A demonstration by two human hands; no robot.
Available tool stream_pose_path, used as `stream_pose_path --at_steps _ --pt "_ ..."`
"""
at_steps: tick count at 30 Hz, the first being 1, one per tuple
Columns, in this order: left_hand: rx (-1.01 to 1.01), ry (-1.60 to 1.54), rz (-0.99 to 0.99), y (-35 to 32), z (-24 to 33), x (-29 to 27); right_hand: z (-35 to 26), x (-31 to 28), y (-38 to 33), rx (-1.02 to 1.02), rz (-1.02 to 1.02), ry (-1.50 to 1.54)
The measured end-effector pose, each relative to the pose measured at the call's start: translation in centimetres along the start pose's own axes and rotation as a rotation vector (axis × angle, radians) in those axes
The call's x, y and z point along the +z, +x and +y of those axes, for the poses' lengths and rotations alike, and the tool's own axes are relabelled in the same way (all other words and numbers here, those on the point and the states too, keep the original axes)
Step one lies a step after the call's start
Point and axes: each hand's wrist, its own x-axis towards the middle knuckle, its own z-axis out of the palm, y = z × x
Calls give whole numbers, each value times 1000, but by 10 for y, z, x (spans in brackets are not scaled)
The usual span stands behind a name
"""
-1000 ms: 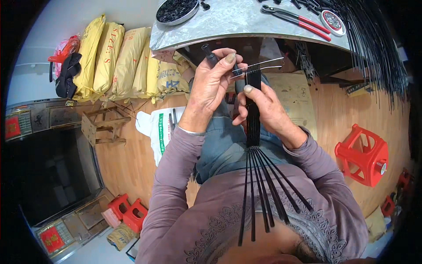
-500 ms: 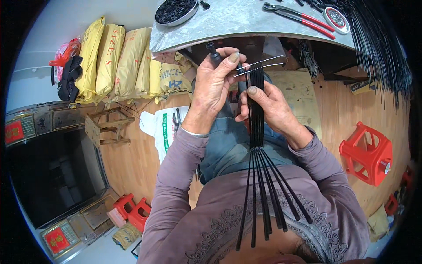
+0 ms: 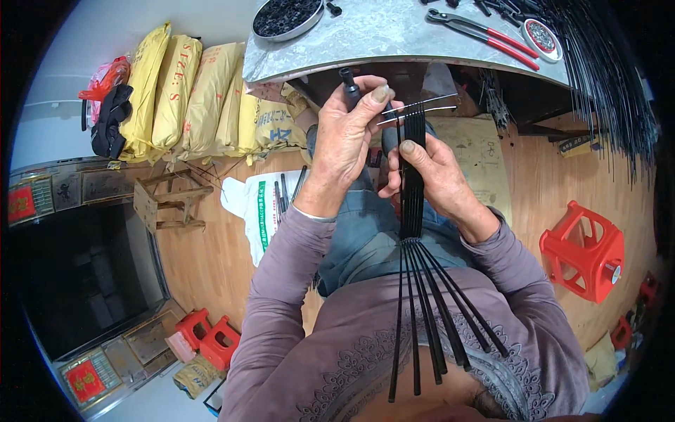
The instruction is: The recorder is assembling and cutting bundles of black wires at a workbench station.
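Observation:
A flat bundle of thin black umbrella ribs [image 3: 413, 204] hangs in front of me, its lower ends fanning out over my shirt. My right hand [image 3: 443, 179] is closed round the bundle's upper part, thumb on its front. My left hand [image 3: 337, 141] is closed on a black tubular fitting [image 3: 350, 86], whose knobbed end sticks out above the fingers. The left thumb and forefinger pinch together beside the bundle's top. Two thin rods [image 3: 439, 103] reach rightward from there across the rib ends; the exact grip on them is hidden.
A grey tabletop [image 3: 380, 35] ahead bears a dish of small black parts [image 3: 287, 20], red-handled pliers [image 3: 485, 39], a small bowl of metal bits [image 3: 540, 36] and many black rods [image 3: 598, 91]. Yellow sacks [image 3: 172, 98] stand left, a wooden stool [image 3: 172, 200] below them, a red stool [image 3: 583, 250] right.
The view has shifted slightly. The bundle's fanned lower ends have swung a little to the right, and the two thin rods have tilted slightly. Both hands keep their holds.

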Motion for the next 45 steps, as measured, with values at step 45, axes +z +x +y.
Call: stream_pose_path --at_steps 45 --pt "50 -8 17 -3 -3 -6 -3 6 -2 6 11 -3"
